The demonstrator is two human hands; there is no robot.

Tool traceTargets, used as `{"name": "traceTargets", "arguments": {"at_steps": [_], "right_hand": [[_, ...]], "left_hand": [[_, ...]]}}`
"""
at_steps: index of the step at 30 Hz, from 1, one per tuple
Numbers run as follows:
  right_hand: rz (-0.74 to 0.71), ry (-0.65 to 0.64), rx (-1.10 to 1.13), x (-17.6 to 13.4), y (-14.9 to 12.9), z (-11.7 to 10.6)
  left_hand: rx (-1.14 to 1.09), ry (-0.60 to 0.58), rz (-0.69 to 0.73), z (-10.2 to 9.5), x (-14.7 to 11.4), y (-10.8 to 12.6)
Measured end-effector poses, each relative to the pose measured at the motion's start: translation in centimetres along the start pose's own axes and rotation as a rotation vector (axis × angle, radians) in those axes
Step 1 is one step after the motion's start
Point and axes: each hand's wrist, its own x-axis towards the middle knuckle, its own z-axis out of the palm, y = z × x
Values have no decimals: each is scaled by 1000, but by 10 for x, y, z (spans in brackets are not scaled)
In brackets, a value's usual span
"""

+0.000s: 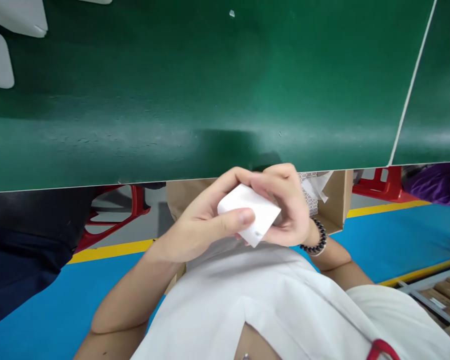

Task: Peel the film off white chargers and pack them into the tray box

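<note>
A small white piece (247, 205) with a smooth face, rounded at one corner, is held in front of my chest, close to the table's near edge. My left hand (206, 220) is closed on it, thumb pressed flat on the face and fingers behind. At its right side my right hand (290, 205), wearing a dark beaded bracelet, curls its fingers against the edge. The right fingertips are partly hidden and slightly blurred. A small dark mark shows near the piece's lower corner.
The green table (210, 75) spans the front, with white panels (17, 17) at its far left. Under its edge stands an open cardboard box (339, 200) with wrapping inside. Red stools (135, 205) flank it. Someone's dark clothing (26, 240) is at left.
</note>
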Motion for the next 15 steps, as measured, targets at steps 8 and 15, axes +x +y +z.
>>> {"name": "traceTargets", "arguments": {"at_steps": [8,15], "right_hand": [[88,242,-283,-50,33,43],[195,357,-366,-45,39,48]], "left_hand": [[-308,348,-291,4,36,-43],[-374,354,-389,-3,68,-44]]}}
